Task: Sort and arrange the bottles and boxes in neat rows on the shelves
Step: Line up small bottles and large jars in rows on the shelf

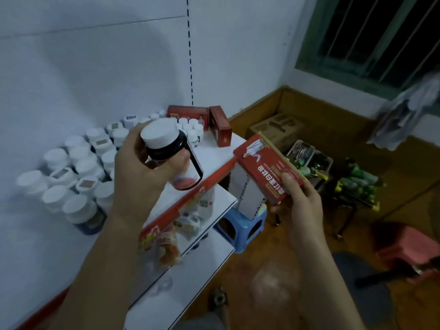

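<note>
**Bottle in L, box in R: both due on the top shelf**

The top shelf (214, 148) is the biggest thing here: a white board against the wall w/ a red front edge. Along the wall it carries white-capped bottles (78, 167), packed in rough rows, caps up. At the far corner stand two red boxes (220, 126), touching, w/ a bare strip of shelf in front of them. A lower shelf (222, 198) shows beneath; its stock is too blurred to name.

R hand (302, 201) grips a red box (269, 170) by its near end, thumb on the printed face. The box is tilted, in the air just off the shelf's end. L hand (142, 172) is wrapped round a dark bottle (166, 148) w/ a white cap, held above the shelf's front edge and leaning.

Step in hand, as I read it: set each w/ its own kind. To do it well:
- Box first, prob., since the bare strip by the red boxes is nearest R. Stand it flush against them, same face out.
- Bottle: bring it upright before lowering, set it at the open end of a row, label fwd.
- Don't nudge neighbours. They're packed tight, so one knock could topple several.
- Let go only once the base sits flat.
</note>
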